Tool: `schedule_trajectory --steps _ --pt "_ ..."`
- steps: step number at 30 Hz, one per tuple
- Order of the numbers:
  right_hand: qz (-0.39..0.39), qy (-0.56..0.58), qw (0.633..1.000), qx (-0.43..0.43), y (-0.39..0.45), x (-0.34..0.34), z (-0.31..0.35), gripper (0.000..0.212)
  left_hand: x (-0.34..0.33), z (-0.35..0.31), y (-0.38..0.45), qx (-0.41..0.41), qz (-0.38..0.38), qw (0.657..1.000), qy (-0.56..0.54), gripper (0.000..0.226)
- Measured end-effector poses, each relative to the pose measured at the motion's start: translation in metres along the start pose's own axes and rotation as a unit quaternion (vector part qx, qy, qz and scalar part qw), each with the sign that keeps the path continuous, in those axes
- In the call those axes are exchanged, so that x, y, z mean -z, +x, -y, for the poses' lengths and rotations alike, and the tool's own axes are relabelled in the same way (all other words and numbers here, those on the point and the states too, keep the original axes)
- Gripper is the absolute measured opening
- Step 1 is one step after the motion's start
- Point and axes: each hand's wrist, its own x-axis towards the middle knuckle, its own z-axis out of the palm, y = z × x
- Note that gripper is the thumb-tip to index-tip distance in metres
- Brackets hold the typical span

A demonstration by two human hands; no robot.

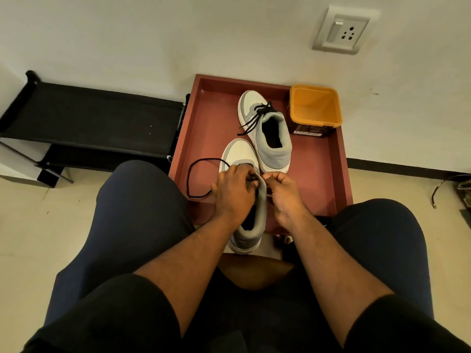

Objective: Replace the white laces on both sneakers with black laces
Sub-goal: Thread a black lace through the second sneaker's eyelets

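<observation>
A: Entry, head view. Near sneaker (240, 159) lies in the red-brown tray (328, 179), toe pointing away from the person, heel hanging over the tray's near edge. Both hands are on its eyelet area.

B: Left hand (235, 191) state?

A: Fingers curled down over the tongue, knuckles up. They appear to pinch the black lace (190, 174) at the eyelets; the fingertips themselves are hidden under the hand, so the exact grip cannot be confirmed. From those fingers the lace runs out in a loose loop to the left and comes back toward the wrist side, the free end lying on the tray near its left wall.

B: Right hand (283, 192)?

A: Thumb and forefinger pinched together just right of the left fingertips, almost touching them, the other fingers curled in. What sits in that pinch is too small to tell.

B: Second shoe?

A: Far sneaker (270, 138) sits beyond both sets of fingertips, its heel just past them, already threaded with black laces (257, 115) whose ends trail off its left side. An orange tub (314, 108) stands beside it, well right of the right-hand fingers.
</observation>
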Motion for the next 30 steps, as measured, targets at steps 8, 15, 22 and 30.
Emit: schedule_trajectory --steps 8,15,22,30 --pt "0.018 0.390 0.918 0.067 -0.009 0.039 0.054 0.017 0.005 0.010 0.007 -0.053 0.012 0.995 0.085 0.031" --pt "-0.015 -0.337 0.910 0.240 0.003 0.050 0.044 0.012 0.007 0.009 0.004 -0.071 0.010 0.989 0.126 0.033" --pt "-0.014 -0.308 0.926 0.218 0.016 0.029 0.010 0.018 0.009 0.010 0.003 -0.078 0.018 0.986 0.146 0.036" --pt "-0.042 0.450 0.888 0.089 -0.002 0.077 0.062 0.022 0.010 0.007 0.002 -0.070 0.005 0.986 0.154 0.038"
